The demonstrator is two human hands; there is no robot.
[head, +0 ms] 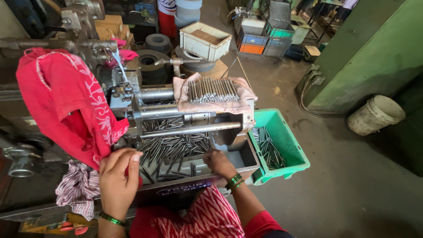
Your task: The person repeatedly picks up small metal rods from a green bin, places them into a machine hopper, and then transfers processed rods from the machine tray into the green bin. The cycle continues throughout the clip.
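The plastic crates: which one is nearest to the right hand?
The green crate holding metal rods, just beside the right hand. The white crate and the stacked ones stand farther back.

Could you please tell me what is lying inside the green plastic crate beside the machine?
The green plastic crate holds a loose pile of thin grey metal rods along its left side. Its near corner is hidden behind the machine tray.

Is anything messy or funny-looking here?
Yes. A red cloth hangs draped over the machine, an odd spot for it. Metal rods lie jumbled every which way in the machine's tray, while those on the pink cloth sit neatly lined up.
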